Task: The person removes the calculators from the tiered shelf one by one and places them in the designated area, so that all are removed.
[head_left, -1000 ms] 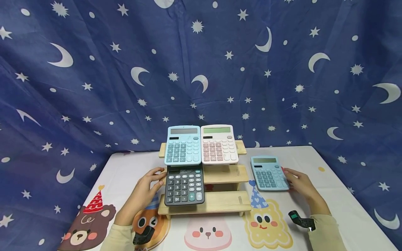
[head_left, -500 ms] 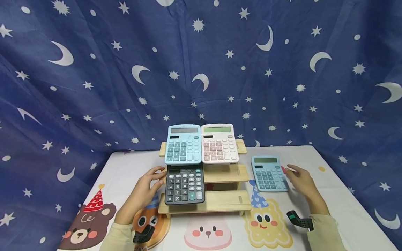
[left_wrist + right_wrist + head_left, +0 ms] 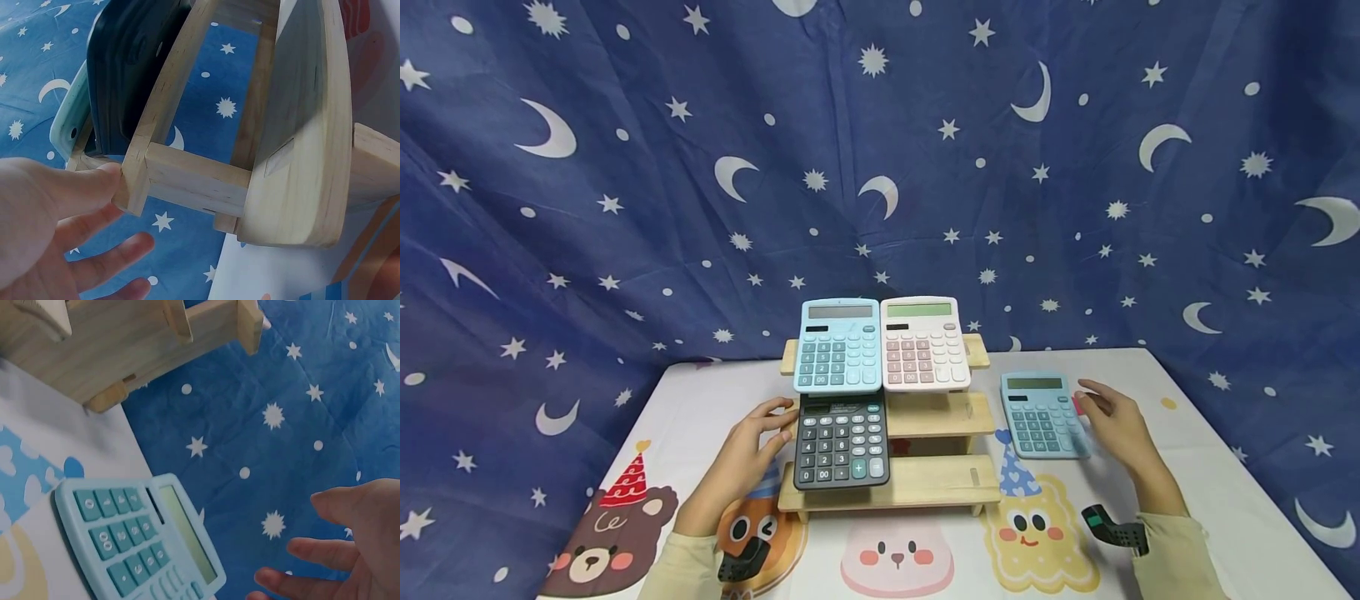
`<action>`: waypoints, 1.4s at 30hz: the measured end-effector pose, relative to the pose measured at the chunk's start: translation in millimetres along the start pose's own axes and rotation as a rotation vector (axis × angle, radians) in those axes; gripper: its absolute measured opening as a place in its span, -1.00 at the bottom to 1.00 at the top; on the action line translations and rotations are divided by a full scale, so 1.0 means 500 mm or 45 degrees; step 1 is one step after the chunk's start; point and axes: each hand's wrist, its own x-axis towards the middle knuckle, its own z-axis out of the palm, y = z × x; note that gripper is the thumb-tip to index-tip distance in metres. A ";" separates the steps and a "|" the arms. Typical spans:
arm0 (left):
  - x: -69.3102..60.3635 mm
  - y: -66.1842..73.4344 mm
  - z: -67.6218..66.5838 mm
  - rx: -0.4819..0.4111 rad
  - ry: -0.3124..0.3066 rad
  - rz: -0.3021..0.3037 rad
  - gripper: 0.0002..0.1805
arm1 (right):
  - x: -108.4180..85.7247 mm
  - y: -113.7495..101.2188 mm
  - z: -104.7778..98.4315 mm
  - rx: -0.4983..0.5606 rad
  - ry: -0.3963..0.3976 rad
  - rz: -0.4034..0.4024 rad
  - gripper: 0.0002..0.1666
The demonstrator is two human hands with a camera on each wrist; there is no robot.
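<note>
Our blue calculator (image 3: 1047, 421) lies on the desk (image 3: 1131, 368), our right hand (image 3: 1116, 423) just beside it, fingers apart and holding nothing. Our left hand (image 3: 741, 454) touches the wooden rack (image 3: 928, 483), fingers loosely spread. We judge three calculators done, light-blue (image 3: 838, 354), white (image 3: 925, 358) and black (image 3: 841, 446) standing racked, with one left.

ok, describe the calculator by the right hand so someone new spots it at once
Find the wooden rack in the middle of the white table. Just right of it, between rack and right hand, lies a blue calculator. Another blue one sits on the rack's top tier; this is the only calculator lying directly on the table.
</note>
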 end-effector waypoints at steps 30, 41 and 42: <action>-0.005 -0.001 0.005 -0.010 0.001 0.002 -0.62 | -0.038 -0.087 0.020 0.110 0.064 -0.382 -0.53; -0.002 0.000 0.001 -0.019 0.003 0.006 -0.61 | -0.052 -0.122 0.024 0.131 0.000 -0.427 -0.52; -0.002 0.000 0.001 -0.019 0.004 0.008 -0.61 | -0.053 -0.125 0.025 0.141 -0.010 -0.436 -0.52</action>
